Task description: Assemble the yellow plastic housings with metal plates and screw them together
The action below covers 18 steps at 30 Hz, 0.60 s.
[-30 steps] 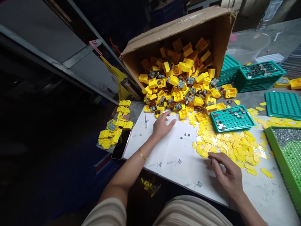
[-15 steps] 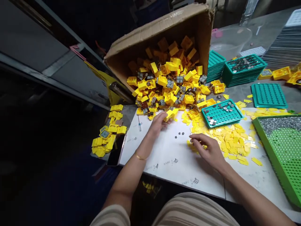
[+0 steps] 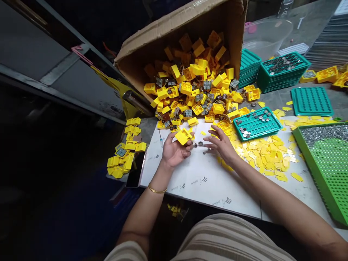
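My left hand grips a yellow plastic casing, its hollow side showing, palm turned up. To its right, my right hand hangs over the white sheet with its fingers apart and nothing in them. Between the hands lie a few small dark round parts. Just behind the hands, a heap of yellow casings with grey inserts and wires spills from a cardboard box. A single yellow casing lies at the heap's front edge.
A teal tray with some round metal parts sits beyond flat yellow pieces. Teal tray stacks stand at the back right. A green perforated tray holds small metal bits. A phone and more casings lie left.
My left hand has turned palm up with the yellow casing, now hollow side visible. My right hand has moved up and left, fingers spreading. Another casing now lies at the heap's front.
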Each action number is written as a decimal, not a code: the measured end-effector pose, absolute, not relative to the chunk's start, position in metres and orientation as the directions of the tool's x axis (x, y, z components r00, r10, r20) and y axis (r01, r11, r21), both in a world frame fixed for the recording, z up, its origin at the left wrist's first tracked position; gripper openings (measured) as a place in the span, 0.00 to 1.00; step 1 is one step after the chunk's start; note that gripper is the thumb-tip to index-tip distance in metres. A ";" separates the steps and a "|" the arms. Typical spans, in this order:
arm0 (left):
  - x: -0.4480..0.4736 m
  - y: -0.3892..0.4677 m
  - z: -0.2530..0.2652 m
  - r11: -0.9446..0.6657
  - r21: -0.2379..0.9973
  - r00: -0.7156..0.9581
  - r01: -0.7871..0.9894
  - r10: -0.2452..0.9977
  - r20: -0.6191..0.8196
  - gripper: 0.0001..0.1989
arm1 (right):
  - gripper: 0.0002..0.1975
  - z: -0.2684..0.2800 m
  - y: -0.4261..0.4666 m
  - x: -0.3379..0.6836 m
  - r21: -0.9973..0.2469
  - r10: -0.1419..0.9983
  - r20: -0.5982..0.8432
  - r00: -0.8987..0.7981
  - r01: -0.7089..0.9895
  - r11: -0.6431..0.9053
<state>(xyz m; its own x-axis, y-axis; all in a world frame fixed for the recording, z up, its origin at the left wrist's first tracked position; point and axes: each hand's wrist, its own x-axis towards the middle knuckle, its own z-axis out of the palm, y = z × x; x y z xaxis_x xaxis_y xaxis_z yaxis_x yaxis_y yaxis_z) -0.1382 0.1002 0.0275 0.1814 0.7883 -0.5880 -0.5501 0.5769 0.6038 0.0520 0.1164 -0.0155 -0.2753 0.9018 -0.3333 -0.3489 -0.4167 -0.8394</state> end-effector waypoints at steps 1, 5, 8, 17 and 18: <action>-0.140 0.101 0.031 0.566 0.635 0.164 -0.525 0.800 -0.577 0.27 | 0.29 -0.017 0.116 0.054 -0.882 0.920 -0.286 -0.269 -0.302 -0.363; -0.144 0.103 0.039 0.558 0.707 0.173 -0.435 0.822 -0.542 0.30 | 0.34 -0.020 0.116 0.053 -0.955 0.926 -0.158 -0.344 -0.186 -0.232; -0.140 0.104 0.040 0.586 0.706 0.288 -0.397 0.810 -0.510 0.30 | 0.41 -0.019 0.123 0.042 -0.973 0.896 -0.135 -0.422 -0.114 -0.200; -0.162 0.118 0.028 0.636 0.637 0.475 -0.435 0.764 -0.437 0.29 | 0.24 -0.014 0.157 0.044 -0.941 0.934 0.155 -0.321 0.239 0.238; -0.167 0.119 0.024 0.651 0.621 0.455 -0.437 0.756 -0.472 0.28 | 0.25 -0.011 0.160 0.048 -0.915 0.934 0.179 -0.309 0.296 0.273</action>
<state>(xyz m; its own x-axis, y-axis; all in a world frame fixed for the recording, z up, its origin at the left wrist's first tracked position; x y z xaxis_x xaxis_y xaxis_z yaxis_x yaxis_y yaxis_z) -0.1666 0.1194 0.0238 0.4545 0.7556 -0.4716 -0.4371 0.6506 0.6211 0.0476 0.1600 -0.0108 -0.3091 0.9340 0.1791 0.2955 0.2733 -0.9154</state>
